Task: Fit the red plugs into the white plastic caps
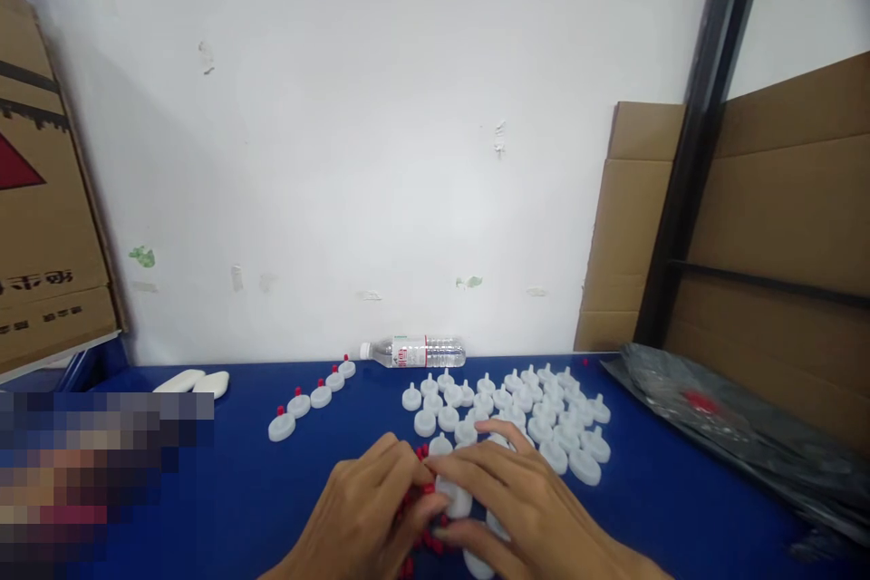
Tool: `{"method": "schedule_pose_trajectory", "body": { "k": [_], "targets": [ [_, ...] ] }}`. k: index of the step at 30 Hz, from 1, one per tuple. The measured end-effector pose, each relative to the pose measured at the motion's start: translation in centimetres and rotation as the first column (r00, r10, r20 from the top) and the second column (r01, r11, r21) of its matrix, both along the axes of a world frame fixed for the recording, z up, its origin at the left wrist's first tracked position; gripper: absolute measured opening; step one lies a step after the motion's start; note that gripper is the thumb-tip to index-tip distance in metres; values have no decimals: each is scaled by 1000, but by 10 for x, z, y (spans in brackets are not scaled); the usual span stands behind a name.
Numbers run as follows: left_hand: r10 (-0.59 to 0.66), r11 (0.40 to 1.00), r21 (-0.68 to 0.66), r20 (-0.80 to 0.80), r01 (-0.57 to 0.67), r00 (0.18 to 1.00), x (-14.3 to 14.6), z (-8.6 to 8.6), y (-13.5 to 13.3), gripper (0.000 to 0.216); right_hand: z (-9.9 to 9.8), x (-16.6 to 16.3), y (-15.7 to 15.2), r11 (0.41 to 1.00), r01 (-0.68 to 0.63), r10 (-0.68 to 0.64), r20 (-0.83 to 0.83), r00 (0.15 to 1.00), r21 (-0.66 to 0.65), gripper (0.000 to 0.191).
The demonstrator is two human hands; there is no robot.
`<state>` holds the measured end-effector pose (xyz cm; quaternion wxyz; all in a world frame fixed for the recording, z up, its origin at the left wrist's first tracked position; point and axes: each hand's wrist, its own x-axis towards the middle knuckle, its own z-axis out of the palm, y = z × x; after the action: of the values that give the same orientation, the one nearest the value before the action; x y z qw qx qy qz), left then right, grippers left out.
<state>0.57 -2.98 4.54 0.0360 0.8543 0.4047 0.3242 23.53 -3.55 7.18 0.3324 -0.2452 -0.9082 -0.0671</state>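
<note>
My right hand (520, 498) curls its fingers around a white round nozzle cap (457, 500), low in the middle of the view. Close against it, my left hand (371, 503) pinches a small red tip cap (429, 488), mostly hidden by the fingers. The fingertips of both hands meet at the white cap. Beneath them lies a pile of loose red tip caps (430, 544), partly covered by the hands. To the right and behind stand many white nozzle caps (523, 397) with bare spouts. Further left, a slanting row of white caps (321, 397) carries red tips.
A clear plastic bottle (425, 352) lies on the blue table (231, 489) against the wall. Two white oval pieces (213, 383) are at the left. A dark plastic bag (734, 435) lies at the right, near cardboard (781, 217). A printed carton (51, 199) stands at the left.
</note>
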Motion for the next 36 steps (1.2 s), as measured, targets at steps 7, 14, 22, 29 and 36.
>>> {"method": "schedule_pose_trajectory", "body": {
  "k": [7, 14, 22, 29, 36],
  "targets": [
    [-88, 993, -83, -8, 87, 996, 5, 6, -3, 45, 1, 7, 13, 988, -17, 20, -20, 1000, 155, 17],
    [262, 956, -186, 178, -229, 949, -18, 25, 13, 40, 17, 83, 73, 883, 432, -404, -172, 899, 183, 22],
    [241, 942, -264, 101, -207, 965, -31, 7, 42, 27, 17, 149, 116, 643, 754, -765, -83, 638, -131, 18],
    [195, 952, -240, 10, -187, 981, -22, -4, 43, 28, -1, 179, 135, 517, 823, -837, 63, 544, -235, 22],
    [396, 910, -88, -102, -405, 912, -39, 14, 48, 39, -14, 193, 145, 447, 845, -849, 158, 504, -295, 19]
  ]
}}
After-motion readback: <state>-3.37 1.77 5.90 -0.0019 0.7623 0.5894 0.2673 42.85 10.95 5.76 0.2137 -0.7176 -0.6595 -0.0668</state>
